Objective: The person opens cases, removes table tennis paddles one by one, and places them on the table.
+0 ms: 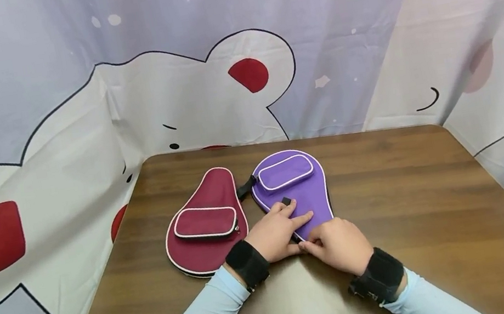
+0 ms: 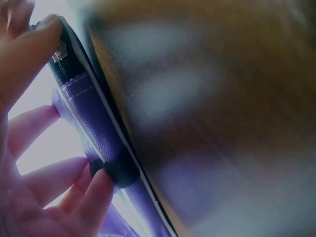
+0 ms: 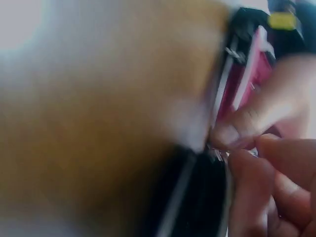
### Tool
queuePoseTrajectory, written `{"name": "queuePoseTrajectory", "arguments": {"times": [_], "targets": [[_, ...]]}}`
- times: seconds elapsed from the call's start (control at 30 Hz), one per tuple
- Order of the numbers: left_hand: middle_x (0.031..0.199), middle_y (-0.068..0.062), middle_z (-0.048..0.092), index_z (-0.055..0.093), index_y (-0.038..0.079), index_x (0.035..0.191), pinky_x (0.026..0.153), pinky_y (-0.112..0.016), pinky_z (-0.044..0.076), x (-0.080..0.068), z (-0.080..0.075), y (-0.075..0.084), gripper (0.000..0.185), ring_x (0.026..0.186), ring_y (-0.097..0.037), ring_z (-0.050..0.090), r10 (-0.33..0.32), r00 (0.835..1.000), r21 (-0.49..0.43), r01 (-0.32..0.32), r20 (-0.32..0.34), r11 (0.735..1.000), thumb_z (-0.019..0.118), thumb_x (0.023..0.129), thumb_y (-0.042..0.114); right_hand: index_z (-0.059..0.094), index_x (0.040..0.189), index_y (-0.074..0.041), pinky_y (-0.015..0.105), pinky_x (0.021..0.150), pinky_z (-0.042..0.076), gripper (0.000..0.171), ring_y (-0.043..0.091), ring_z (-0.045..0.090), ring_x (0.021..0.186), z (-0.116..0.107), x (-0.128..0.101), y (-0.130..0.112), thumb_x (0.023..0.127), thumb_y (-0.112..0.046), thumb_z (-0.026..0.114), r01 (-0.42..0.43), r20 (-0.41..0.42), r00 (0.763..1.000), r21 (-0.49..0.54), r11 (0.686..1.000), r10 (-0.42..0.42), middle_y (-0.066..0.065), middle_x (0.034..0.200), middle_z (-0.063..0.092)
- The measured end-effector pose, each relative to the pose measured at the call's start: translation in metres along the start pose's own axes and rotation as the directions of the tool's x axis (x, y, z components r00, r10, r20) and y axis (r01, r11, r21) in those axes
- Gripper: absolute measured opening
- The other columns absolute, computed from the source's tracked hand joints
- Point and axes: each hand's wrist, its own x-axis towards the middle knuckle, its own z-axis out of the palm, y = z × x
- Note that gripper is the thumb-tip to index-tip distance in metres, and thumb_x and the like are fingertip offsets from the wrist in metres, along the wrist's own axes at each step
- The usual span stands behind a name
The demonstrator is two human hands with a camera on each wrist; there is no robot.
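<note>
A purple paddle-shaped case with white piping lies on the table, its narrow end toward me. My left hand rests over its left edge, fingers spread on the cover beside a black strap. At the narrow end, the left thumb presses against the zippered side, close to a metal zipper slider. My right hand is curled at that same end, thumb and forefinger pinching the small metal zipper pull. The fingers hide much of it.
A dark red case of the same shape lies to the left, wide end toward me, with a zippered pocket. Another black strap sits between the cases. The wooden table ends at a printed curtain.
</note>
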Motion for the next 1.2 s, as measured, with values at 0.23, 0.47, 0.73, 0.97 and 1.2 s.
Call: {"name": "queuePoseTrajectory", "arguments": {"times": [0.23, 0.47, 0.73, 0.97, 1.2], "targets": [[0.164, -0.024, 0.050, 0.058, 0.031, 0.161, 0.115, -0.034, 0.047, -0.003, 0.001, 0.002, 0.071, 0.135, -0.030, 0.055, 0.011, 0.999, -0.047, -0.010, 0.030, 0.999, 0.080, 0.098, 0.057, 0.085, 0.091, -0.015, 0.033, 0.061, 0.049, 0.015, 0.008, 0.059, 0.061, -0.032, 0.008, 0.064, 0.101, -0.024, 0.081, -0.253, -0.098, 0.959, 0.135, 0.958, 0.267, -0.011, 0.069, 0.068], [0.164, -0.021, 0.050, 0.062, 0.034, 0.157, 0.114, -0.032, 0.047, -0.012, 0.000, 0.001, 0.064, 0.135, -0.027, 0.055, 0.018, 0.999, -0.072, -0.015, 0.039, 0.997, 0.082, 0.098, 0.051, 0.081, 0.105, -0.002, 0.030, 0.063, 0.056, 0.027, 0.018, 0.075, 0.070, -0.021, 0.000, 0.087, 0.107, -0.027, 0.074, -0.472, 0.208, 0.882, 0.417, 0.777, 0.424, 0.001, 0.081, 0.078], [0.158, -0.018, 0.058, 0.075, 0.030, 0.145, 0.117, -0.034, 0.046, -0.006, -0.004, 0.003, 0.046, 0.140, -0.028, 0.058, 0.086, 0.996, -0.112, -0.083, 0.021, 0.990, 0.083, 0.100, 0.037, 0.077, 0.110, 0.006, 0.031, 0.060, 0.057, 0.029, 0.020, 0.075, 0.071, -0.018, -0.003, 0.080, 0.106, -0.023, 0.074, -0.503, 0.266, 0.863, 0.520, 0.690, 0.429, 0.007, 0.083, 0.079], [0.147, -0.011, 0.069, 0.089, 0.023, 0.104, 0.119, -0.030, 0.042, -0.011, -0.016, -0.007, 0.013, 0.147, -0.021, 0.056, 0.123, 0.992, -0.255, -0.114, 0.020, 0.960, 0.082, 0.101, 0.033, 0.074, 0.109, 0.008, 0.029, 0.058, 0.055, 0.026, 0.020, 0.072, 0.069, -0.019, 0.005, 0.080, 0.106, -0.019, 0.074, -0.462, 0.233, 0.883, 0.580, 0.670, 0.407, 0.009, 0.079, 0.076], [0.137, -0.005, 0.074, 0.085, 0.019, 0.095, 0.115, -0.027, 0.045, -0.013, -0.019, -0.020, 0.013, 0.134, -0.015, 0.064, 0.104, 0.995, -0.303, -0.103, -0.016, 0.947, 0.079, 0.103, 0.028, 0.069, 0.110, 0.006, 0.028, 0.060, 0.055, 0.021, 0.019, 0.067, 0.068, -0.021, 0.014, 0.069, 0.105, -0.014, 0.075, -0.415, 0.169, 0.898, 0.633, 0.653, 0.407, 0.007, 0.082, 0.073]]}}
